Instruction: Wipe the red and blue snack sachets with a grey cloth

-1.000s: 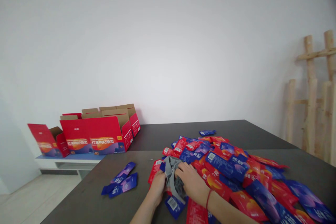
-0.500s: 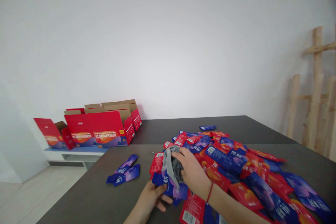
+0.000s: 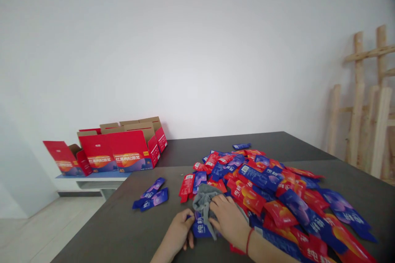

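Note:
My left hand [image 3: 179, 230] pinches the left end of a blue sachet [image 3: 201, 227] with white lettering, low over the dark table. A crumpled grey cloth [image 3: 204, 198] lies over the right part of that sachet, and my right hand [image 3: 227, 217] is closed on the cloth, pressing it there. A red cord circles the right wrist. To the right and behind spreads a heap of red sachets [image 3: 250, 197] and blue sachets [image 3: 261, 177]. Just beyond the cloth lies a red sachet [image 3: 187, 185] with a barcode.
Two blue sachets [image 3: 154, 199] lie apart on the left of the table [image 3: 123, 230]. Open red cartons [image 3: 131, 150] stand on a low white and blue shelf [image 3: 105, 177] at the left. A wooden frame [image 3: 358, 90] leans near the right wall.
The cloth and my right hand have come down and nearer over the blue sachet, which now lies flatter. The left hand still holds its end. The view has shifted slightly.

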`<state>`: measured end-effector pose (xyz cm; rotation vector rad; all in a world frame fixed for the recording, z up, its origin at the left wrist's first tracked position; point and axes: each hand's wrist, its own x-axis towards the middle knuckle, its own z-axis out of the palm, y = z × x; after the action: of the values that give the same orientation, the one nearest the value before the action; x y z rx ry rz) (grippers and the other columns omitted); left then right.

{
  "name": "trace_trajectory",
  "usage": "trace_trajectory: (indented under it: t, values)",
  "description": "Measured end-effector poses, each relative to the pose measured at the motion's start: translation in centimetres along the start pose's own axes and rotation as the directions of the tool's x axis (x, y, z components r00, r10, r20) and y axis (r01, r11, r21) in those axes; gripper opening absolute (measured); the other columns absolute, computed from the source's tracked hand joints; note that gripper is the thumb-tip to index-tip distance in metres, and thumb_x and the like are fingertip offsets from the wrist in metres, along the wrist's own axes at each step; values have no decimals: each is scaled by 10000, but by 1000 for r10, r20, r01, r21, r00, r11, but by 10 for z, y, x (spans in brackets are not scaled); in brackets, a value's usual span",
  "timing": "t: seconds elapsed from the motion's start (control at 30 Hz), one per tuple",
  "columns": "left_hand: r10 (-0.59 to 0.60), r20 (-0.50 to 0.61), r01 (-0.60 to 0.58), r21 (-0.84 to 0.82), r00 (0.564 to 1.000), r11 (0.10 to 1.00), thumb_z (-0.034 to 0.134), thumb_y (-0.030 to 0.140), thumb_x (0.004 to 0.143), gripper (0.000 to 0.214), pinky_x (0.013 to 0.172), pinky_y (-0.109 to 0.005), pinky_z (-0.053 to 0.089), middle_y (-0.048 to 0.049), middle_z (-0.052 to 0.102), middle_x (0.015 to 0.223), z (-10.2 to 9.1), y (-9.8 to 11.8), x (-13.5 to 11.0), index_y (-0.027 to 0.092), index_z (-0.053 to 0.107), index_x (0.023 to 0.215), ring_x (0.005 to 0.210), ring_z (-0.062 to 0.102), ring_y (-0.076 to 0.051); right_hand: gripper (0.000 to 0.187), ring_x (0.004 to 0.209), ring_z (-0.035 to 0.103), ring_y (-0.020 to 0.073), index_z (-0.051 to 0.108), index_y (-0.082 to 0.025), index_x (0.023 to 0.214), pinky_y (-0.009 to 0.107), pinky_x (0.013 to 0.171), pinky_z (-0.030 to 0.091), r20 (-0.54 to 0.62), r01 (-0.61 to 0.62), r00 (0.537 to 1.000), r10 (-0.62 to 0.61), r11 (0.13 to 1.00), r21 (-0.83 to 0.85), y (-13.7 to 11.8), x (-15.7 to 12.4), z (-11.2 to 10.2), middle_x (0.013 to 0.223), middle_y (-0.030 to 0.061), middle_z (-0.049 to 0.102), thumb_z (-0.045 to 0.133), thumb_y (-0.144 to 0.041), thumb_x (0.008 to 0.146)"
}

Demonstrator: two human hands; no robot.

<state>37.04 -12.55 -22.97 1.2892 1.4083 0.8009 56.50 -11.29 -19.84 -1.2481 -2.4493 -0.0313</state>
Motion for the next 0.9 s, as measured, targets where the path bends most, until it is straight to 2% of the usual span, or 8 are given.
trace_trajectory:
  t: [0.13, 0.23, 0.37, 0.5, 0.63, 0.77, 0.83, 0.9]
  values:
    - [97, -55, -103, -102, 994, 989, 477, 600, 688, 385, 273, -154, 162, 92, 444, 313, 7, 2, 8, 226, 394, 723, 247, 356, -72, 154, 1015, 487, 251, 571, -202, 953, 377, 847, 346, -55, -180, 983, 174, 973, -142, 36, 16, -3, 1020, 78, 590, 553, -250, 808]
    - [180, -95, -192, -144, 979, 971, 465, 603, 705, 391, 288, -154, 186, 74, 494, 342, 20, 10, 20, 220, 401, 740, 248, 335, -61, 205, 990, 499, 234, 561, -201, 1011, 348, 826, 351, -121, -282, 955, 272, 957, -72, 44, 24, -18, 1040, 75, 587, 506, -200, 813]
    - [195, -60, -202, -178, 979, 963, 525, 594, 674, 405, 304, -170, 280, 50, 546, 395, 37, 22, 36, 217, 392, 741, 283, 431, -86, 443, 1018, 488, 213, 444, -287, 1256, 334, 838, 344, -194, -193, 960, 200, 980, 57, 19, 25, -25, 1130, 40, 559, 475, -193, 824]
    - [211, -57, -218, -160, 976, 963, 560, 539, 690, 376, 317, -189, 339, 49, 565, 444, 42, 27, 42, 207, 416, 794, 313, 489, -107, 293, 1033, 479, 226, 552, -317, 1097, 363, 865, 337, -122, -89, 988, 92, 996, 24, -1, 17, -7, 1092, 21, 570, 505, -222, 824]
    - [180, -42, -184, -134, 983, 974, 519, 521, 726, 332, 312, -172, 305, 59, 539, 410, 41, 18, 44, 218, 392, 774, 295, 456, -98, 241, 1013, 483, 244, 569, -267, 1033, 381, 848, 350, -116, -168, 980, 160, 983, -71, 17, 17, 6, 1046, 50, 575, 542, -206, 801]
    - [168, -37, -171, -115, 985, 979, 463, 487, 773, 275, 315, -175, 276, 49, 542, 407, 39, 12, 45, 220, 396, 778, 284, 410, -97, 245, 1020, 495, 247, 576, -245, 1032, 380, 830, 371, -135, -286, 952, 274, 955, -81, 47, 29, -1, 1041, 68, 579, 507, -170, 809]
    - [233, -67, -237, -50, 970, 970, 421, 441, 816, 230, 358, -195, 335, 33, 567, 452, 36, 14, 41, 213, 438, 801, 334, 458, -113, 245, 1017, 508, 234, 581, -235, 1030, 359, 829, 384, -148, -312, 939, 309, 950, 7, 57, 36, -8, 1045, 68, 586, 493, -164, 812]
    - [355, -108, -347, 84, 929, 934, 415, 381, 842, 199, 479, -229, 435, 0, 623, 567, 31, 20, 32, 207, 510, 821, 474, 561, -139, 244, 1008, 518, 222, 581, -222, 1033, 337, 836, 393, -185, -308, 927, 327, 943, 126, 62, 43, -18, 1045, 67, 592, 482, -167, 817]
